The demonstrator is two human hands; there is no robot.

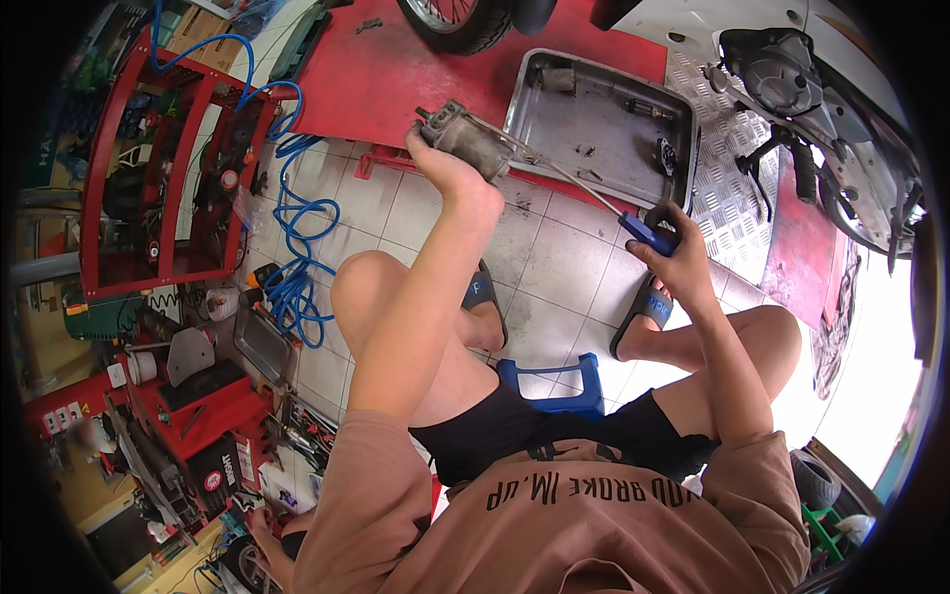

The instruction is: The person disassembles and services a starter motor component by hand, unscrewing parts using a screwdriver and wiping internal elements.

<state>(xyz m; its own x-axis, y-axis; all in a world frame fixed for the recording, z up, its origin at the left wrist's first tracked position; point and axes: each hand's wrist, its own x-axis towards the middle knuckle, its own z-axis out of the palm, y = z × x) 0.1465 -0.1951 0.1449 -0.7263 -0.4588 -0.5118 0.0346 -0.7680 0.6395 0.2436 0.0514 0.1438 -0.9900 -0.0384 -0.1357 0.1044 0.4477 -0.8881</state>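
My left hand (450, 176) is closed around a grimy grey cylindrical metal part (473, 145), held up in front of the red platform. A dark fitting sticks out at its upper left end. In my right hand (683, 259) is the blue handle of a long-shafted screwdriver (584, 186). Its thin shaft slopes up and left, and the tip end reaches the right side of the metal part. Whether the tip touches the part, I cannot tell. Behind both hands, a metal tray (604, 134) holds a small cylindrical piece (557, 79) and several dark loose parts.
A red platform (366, 74) carries the tray, and a motorcycle wheel (455, 25) stands at its far edge. At right is a motorcycle engine (777, 74). Coiled blue hose (297, 287) lies beside a red shelf rack (163, 168). A blue stool (569, 401) is between my legs.
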